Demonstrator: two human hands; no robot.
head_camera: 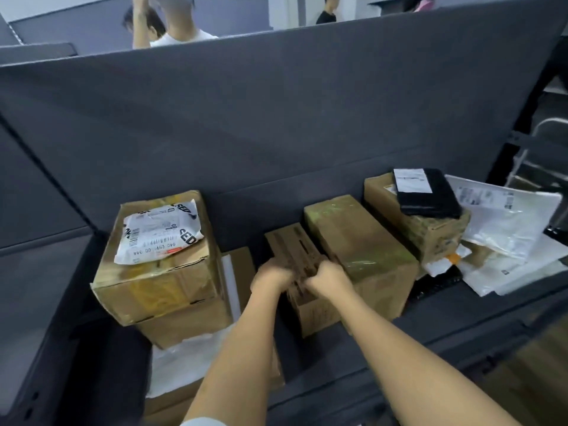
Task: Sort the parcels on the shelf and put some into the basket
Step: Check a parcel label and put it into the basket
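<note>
A small brown cardboard parcel (pixel 292 244) with dark slots stands in the middle of the dark shelf (pixel 461 327). My left hand (pixel 272 276) and my right hand (pixel 327 279) both grip its near top edge. A taped brown box (pixel 359 241) touches its right side. To the left, a large brown box (pixel 159 278) carries a white mailer bag (pixel 159 230) on top. At the right, another brown box (pixel 430 229) bears a black parcel (pixel 427 193) with a white label. No basket is in view.
White plastic mailers (pixel 510 229) lie heaped at the shelf's right end. Flat cardboard and a white bag (pixel 181 361) sit on a lower level beneath the left box. A grey partition (pixel 276 118) backs the shelf, with people behind it. A metal frame (pixel 538 139) stands at far right.
</note>
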